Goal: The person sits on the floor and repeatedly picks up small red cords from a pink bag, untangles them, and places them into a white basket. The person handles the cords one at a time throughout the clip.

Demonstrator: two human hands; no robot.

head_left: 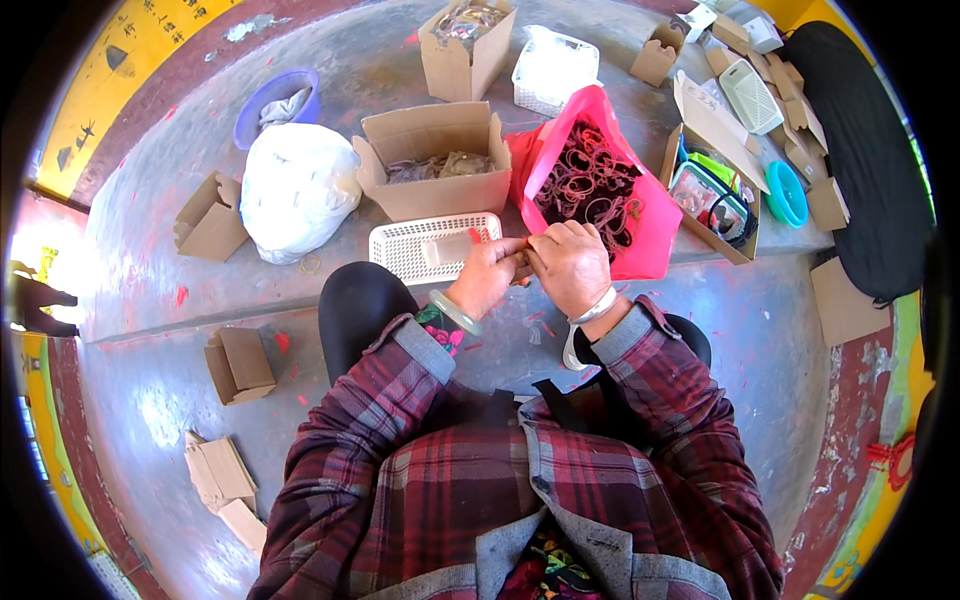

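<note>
My left hand [483, 277] and my right hand [573, 265] meet in front of me, fingertips pinched together. Between them is a small thing, mostly hidden by the fingers, too little of it showing to name. Just beyond my left hand lies a shallow white plastic basket [388, 254] holding a pale, translucent container [447, 250] and a bit of red. Behind my right hand stands a bright pink plastic bag [655, 250], open, full of dark and pinkish looped cords [588, 185].
A cardboard box [435, 197] with small bagged items sits behind the basket. To its left are a stuffed white plastic bag [298, 195], a purple basin [245, 125] and a small box [210, 222]. An open carton [708, 245] and a turquoise basin [786, 195] stand right.
</note>
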